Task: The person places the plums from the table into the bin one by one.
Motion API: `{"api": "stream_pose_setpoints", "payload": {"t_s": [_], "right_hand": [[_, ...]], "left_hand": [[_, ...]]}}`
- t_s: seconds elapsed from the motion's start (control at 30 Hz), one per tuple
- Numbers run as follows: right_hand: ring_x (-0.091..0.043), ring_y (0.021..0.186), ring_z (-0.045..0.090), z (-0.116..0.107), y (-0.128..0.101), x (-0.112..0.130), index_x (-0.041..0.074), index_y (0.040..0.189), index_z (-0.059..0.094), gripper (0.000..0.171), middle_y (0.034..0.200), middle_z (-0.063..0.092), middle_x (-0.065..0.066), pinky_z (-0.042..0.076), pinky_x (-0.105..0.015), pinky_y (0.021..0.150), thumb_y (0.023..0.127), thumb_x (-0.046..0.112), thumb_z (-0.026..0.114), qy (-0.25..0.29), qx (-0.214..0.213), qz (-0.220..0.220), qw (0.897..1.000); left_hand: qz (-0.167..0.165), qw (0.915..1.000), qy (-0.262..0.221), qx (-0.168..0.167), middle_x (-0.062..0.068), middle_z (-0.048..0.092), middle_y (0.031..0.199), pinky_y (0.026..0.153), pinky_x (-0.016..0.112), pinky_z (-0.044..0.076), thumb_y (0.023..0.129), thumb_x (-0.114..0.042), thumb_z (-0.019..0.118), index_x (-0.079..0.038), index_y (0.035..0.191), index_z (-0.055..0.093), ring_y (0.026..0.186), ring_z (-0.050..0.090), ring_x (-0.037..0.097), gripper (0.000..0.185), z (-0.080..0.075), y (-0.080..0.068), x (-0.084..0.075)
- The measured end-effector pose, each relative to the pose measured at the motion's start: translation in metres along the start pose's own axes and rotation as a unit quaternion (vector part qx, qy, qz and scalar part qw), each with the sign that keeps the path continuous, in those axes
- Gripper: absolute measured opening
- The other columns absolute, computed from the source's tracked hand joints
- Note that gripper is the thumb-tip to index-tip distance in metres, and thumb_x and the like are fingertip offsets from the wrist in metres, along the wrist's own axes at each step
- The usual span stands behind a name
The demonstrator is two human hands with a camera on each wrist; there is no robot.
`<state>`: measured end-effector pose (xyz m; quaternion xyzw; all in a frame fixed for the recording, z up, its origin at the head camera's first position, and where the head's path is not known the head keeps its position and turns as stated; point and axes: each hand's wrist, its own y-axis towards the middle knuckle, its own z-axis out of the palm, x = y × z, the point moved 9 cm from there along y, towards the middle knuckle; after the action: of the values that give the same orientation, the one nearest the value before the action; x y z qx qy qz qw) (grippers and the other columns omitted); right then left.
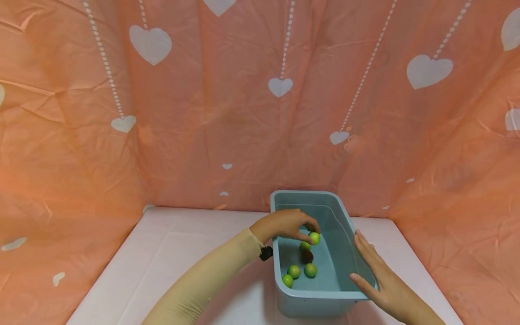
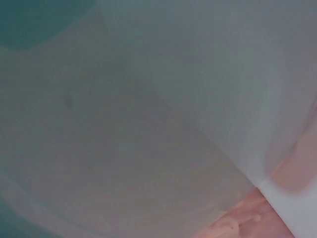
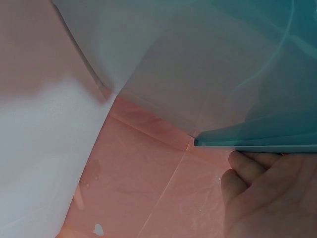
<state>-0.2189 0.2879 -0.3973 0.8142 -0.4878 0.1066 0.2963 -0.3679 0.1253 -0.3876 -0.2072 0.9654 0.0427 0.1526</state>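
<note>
A blue-grey plastic bin stands on the white table. Reaching over its left wall, my left hand pinches a small round green fruit between thumb and fingers, above the bin's floor. Below it are more green fruits and one dark reddish-brown round thing. My right hand holds the bin's right rim near the front corner, its thumb over the inside and its fingers along the outside. In the right wrist view, the fingertips of that hand lie against the rim. The left wrist view is blurred and shows no fruit.
The white tabletop extends left of the bin. Orange cloth with white hearts hangs behind and on both sides, close to the bin's far end. A black strap piece sits at the left wrist, beside the bin's left wall.
</note>
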Motion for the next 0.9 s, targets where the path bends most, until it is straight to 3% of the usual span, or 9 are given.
{"api": "stream_pose_setpoints", "payload": {"t_s": [0.33, 0.47, 0.6, 0.9], "right_hand": [[-0.006, 0.160, 0.001, -0.001, 0.000, 0.000, 0.017, 0.174, 0.016, 0.092, 0.180, 0.013, -0.011, 0.003, -0.001, 0.114, 0.102, 0.020, 0.074, -0.005, 0.002, 0.006, 1.000], [-0.014, 0.162, 0.004, 0.001, 0.001, 0.000, 0.017, 0.174, 0.016, 0.093, 0.180, 0.013, -0.011, 0.003, -0.001, 0.115, 0.102, 0.019, 0.074, -0.002, 0.000, 0.004, 1.000], [-0.025, 0.163, 0.007, 0.002, 0.001, 0.000, 0.017, 0.174, 0.016, 0.092, 0.180, 0.013, -0.010, 0.003, -0.002, 0.116, 0.102, 0.019, 0.074, 0.002, 0.000, 0.004, 1.000], [-0.008, 0.161, 0.004, -0.001, 0.000, 0.002, 0.015, 0.174, 0.017, 0.092, 0.179, 0.015, -0.013, 0.004, -0.003, 0.117, 0.102, 0.019, 0.074, -0.009, -0.007, -0.004, 1.000]], "left_hand": [[-0.044, 0.9953, -0.034, 0.079, -0.012, 0.079, 0.114, 0.094, 0.019, 0.053, 0.095, -0.033, 0.085, -0.024, 0.121, 0.079, 0.107, 0.070, -0.001, 0.028, 0.015, 0.005, 0.007], [-0.046, 0.9915, -0.062, 0.105, -0.009, 0.080, 0.112, 0.093, 0.016, 0.052, 0.095, -0.029, 0.085, -0.020, 0.122, 0.079, 0.103, 0.070, -0.002, 0.029, 0.021, 0.008, 0.009], [-0.037, 0.9888, -0.086, 0.116, -0.006, 0.081, 0.113, 0.091, 0.015, 0.052, 0.096, -0.025, 0.085, -0.016, 0.123, 0.079, 0.102, 0.071, -0.002, 0.029, 0.025, 0.010, 0.008], [-0.045, 0.9889, -0.063, 0.126, -0.002, 0.078, 0.124, 0.094, 0.016, 0.052, 0.096, -0.024, 0.084, -0.011, 0.132, 0.076, 0.113, 0.070, 0.004, 0.038, 0.029, 0.011, 0.009]]}}
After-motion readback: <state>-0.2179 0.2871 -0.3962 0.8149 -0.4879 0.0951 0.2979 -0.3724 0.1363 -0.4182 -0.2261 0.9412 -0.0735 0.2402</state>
